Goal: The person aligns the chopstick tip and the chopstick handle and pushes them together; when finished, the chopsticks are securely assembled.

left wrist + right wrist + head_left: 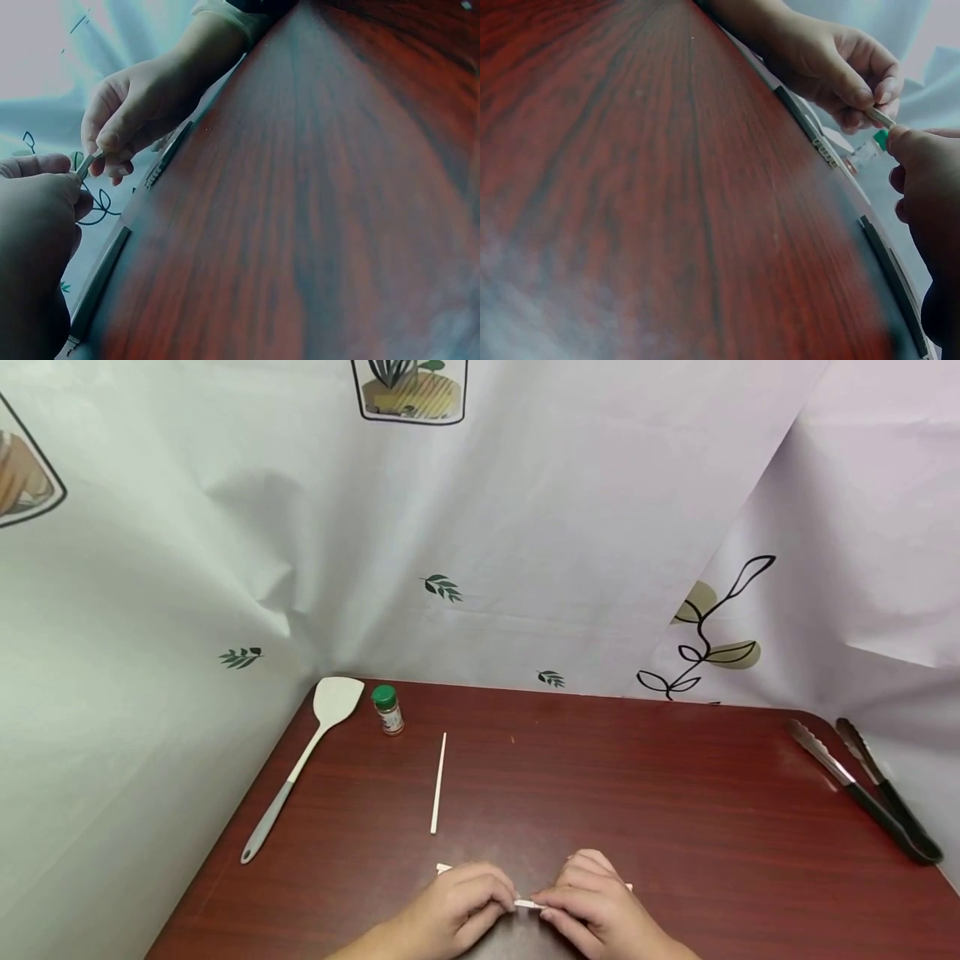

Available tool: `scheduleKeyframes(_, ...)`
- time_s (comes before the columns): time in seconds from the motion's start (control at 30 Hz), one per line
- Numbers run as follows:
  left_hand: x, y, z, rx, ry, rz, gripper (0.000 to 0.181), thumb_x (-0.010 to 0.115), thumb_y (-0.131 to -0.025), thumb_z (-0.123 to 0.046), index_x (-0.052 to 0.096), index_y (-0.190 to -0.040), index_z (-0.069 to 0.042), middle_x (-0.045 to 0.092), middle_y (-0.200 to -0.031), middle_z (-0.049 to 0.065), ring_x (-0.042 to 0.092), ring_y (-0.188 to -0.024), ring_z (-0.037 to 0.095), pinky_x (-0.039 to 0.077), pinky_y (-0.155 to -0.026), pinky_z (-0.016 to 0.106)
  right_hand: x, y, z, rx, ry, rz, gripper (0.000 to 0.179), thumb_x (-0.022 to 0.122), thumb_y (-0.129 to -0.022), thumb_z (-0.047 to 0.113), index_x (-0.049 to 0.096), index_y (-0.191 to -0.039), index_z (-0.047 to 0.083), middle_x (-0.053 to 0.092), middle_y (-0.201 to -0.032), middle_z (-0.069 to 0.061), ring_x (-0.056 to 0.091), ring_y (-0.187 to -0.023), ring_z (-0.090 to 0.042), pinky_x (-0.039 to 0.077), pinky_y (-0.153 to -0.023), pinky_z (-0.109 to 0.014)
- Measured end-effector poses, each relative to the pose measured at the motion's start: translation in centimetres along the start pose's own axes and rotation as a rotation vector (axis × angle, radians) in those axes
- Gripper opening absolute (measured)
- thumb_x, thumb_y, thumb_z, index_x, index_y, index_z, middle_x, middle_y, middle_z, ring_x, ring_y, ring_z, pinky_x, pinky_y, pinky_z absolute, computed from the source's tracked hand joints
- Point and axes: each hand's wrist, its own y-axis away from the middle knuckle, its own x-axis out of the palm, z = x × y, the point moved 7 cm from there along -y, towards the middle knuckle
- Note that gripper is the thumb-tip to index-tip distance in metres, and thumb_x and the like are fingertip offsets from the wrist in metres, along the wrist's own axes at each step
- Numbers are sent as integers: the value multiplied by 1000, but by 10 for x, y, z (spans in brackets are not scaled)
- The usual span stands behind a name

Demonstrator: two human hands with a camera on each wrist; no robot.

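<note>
Near the table's front edge, my left hand (468,902) and right hand (600,902) face each other. Between them is a short, thin white stick (528,904), pinched by thumb and fingers at either end. In the left wrist view, the same stick (88,163) spans the gap from one hand to the other, held above the table. Its ends are hidden in the fingers. Pale strip ends (444,867) show beside the left hand, and another pale tip (630,887) pokes out behind the right. Strips (806,124) lie on the table beneath the hands, dark on the side facing the right wrist camera.
A longer white stick (438,783) lies alone left of centre. Behind it stands a small green-capped spice jar (387,710). A white spatula with a grey handle (300,768) lies along the left edge; black-handled tongs (877,793) lie at the right edge. Patterned cloth (525,527) hangs behind.
</note>
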Motion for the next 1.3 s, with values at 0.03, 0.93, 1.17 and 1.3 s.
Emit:
scheduleKeyframes(0.03, 0, 0, 0, 0, -16, 6, 7, 64, -105, -1, 68, -104, -6, 70, -107, 2, 70, -102, 9, 53, -95, 17, 0, 0, 0, 0, 2, 1, 16, 66, -106, 14, 80, -107, 6, 65, -89, 9, 58, -82, -5, 42, -87, -32)
scheduleKeyframes(0.93, 8, -2, -4, 28, -112, -22, 10, 61, -106, -3, 69, -104, -8, 69, -109, 2, 69, -104, 10, 52, -97, 19, -6, -5, -1, 101, -58, -144, 14, 77, -101, 17, 77, -89, 9, 64, -76, 7, 56, -70, -5, 44, -74, -25)
scheduleKeyframes(1.17, 10, -2, -5, 17, -86, -15, 15, 59, -107, -3, 71, -102, -10, 67, -108, 1, 68, -101, 8, 51, -95, 16, -7, -10, 2, 85, -83, -137, 16, 75, -102, 17, 77, -89, 8, 61, -74, 8, 52, -68, -4, 42, -71, -18)
scheduleKeyframes(1.3, 12, -5, -8, 59, -86, -20, 17, 57, -107, -2, 72, -103, -9, 66, -107, 2, 68, -99, 9, 50, -95, 14, -10, -7, 2, 62, -97, -130, 12, 76, -101, 15, 78, -92, 7, 63, -75, 8, 53, -69, -2, 42, -72, -16)
